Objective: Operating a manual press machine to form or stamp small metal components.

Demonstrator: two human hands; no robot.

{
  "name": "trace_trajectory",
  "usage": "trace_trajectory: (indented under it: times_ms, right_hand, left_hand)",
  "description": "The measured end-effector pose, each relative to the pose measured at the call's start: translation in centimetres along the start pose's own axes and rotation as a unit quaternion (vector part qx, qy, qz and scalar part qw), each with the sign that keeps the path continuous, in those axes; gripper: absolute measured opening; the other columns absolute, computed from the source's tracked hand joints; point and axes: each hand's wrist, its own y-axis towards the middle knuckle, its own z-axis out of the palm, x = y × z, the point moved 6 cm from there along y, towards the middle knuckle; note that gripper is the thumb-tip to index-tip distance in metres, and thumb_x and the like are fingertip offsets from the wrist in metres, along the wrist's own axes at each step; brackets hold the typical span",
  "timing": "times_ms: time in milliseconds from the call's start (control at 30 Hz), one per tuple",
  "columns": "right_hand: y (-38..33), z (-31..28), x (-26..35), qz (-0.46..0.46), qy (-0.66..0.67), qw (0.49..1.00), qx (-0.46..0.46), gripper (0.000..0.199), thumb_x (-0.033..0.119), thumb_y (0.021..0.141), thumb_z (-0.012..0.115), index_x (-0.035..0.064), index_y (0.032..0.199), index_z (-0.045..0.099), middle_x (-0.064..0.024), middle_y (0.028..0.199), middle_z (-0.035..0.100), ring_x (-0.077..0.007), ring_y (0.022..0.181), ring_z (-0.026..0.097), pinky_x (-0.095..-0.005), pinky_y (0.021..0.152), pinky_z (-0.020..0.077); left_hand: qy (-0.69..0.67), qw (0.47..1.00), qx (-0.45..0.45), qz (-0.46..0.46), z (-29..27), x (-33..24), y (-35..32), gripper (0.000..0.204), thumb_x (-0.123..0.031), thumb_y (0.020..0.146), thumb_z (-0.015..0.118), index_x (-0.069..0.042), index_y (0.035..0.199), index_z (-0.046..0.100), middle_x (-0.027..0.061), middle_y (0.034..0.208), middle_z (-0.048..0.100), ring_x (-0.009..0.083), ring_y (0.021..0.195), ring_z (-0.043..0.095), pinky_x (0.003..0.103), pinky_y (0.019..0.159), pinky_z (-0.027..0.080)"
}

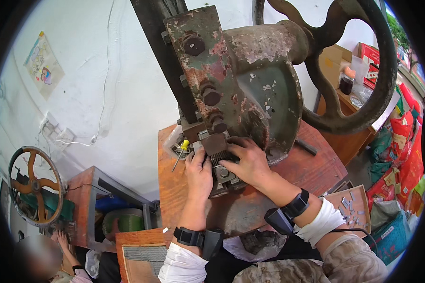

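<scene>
A heavy, worn green hand press (193, 70) stands in front of me, its ram block (214, 143) low over a metal die (224, 174). Fine ridged metal teeth (217, 157) show between ram and die. My left hand (199, 173) is at the left side of these teeth, its fingers bent inward against the metal. From the other side, my right hand (251, 162) reaches in with thumb and fingers curled toward the teeth. Whatever small part the fingertips hold is hidden. A yellow-handled screwdriver (184, 145) leans beside a clear tub (174, 146) of small parts, left of the die.
The press's large wheel (335, 108) arches at upper right. A metal bar (307, 146) lies on the reddish wooden bench (316, 162). At lower right, a shallow box (362, 198) holds small metal pieces. Another person (61, 240) sits at a second wheeled press (35, 185) at left.
</scene>
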Motion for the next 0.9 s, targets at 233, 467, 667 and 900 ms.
trace_trajectory:
  times_ms: [233,467,667,900]
  right_hand:
    - [0.3,-0.1,0.6,-0.037,-0.071,0.996,0.047,0.032,0.021,0.076,0.068,0.0072,0.104,0.064,-0.0133,0.115,0.059,-0.0331,0.104,0.056,-0.0413,0.085,0.0491]
    - [-0.2,0.2,-0.2,-0.027,0.009,0.998,0.047,0.036,0.019,0.076,0.068,0.0056,0.108,0.062,-0.0151,0.117,0.058,-0.0347,0.106,0.055,-0.0408,0.088,0.0470]
    - [0.0,0.0,-0.8,-0.020,0.046,0.998,0.025,0.038,0.024,0.078,0.066,0.0064,0.111,0.062,-0.0133,0.117,0.058,-0.0330,0.107,0.054,-0.0405,0.090,0.0458]
    - [0.2,-6.9,4.0,-0.047,-0.034,0.996,0.060,0.020,0.016,0.075,0.068,0.0058,0.092,0.068,-0.0105,0.098,0.066,-0.0297,0.091,0.062,-0.0375,0.079,0.0495]
  left_hand:
    - [0.044,0.999,0.006,0.003,0.0,-1.1,-0.1,0.040,-0.009,0.085,0.052,-0.006,0.125,0.054,0.0210,0.121,0.054,0.0356,0.115,0.046,0.040,0.100,0.036]
    - [-0.068,0.997,0.027,-0.018,0.7,0.6,0.2,0.041,-0.009,0.086,0.049,-0.007,0.127,0.052,0.0134,0.136,0.046,0.0348,0.119,0.044,0.039,0.103,0.033]
    - [0.121,0.991,0.053,0.005,0.3,0.0,0.4,0.036,-0.014,0.088,0.049,-0.012,0.124,0.054,0.0056,0.138,0.046,0.0359,0.123,0.040,0.058,0.100,0.026]
    - [0.116,0.988,0.090,-0.050,0.0,-0.7,-0.2,0.038,-0.019,0.089,0.048,-0.014,0.126,0.052,0.0031,0.142,0.042,0.0368,0.130,0.032,0.072,0.096,0.016]
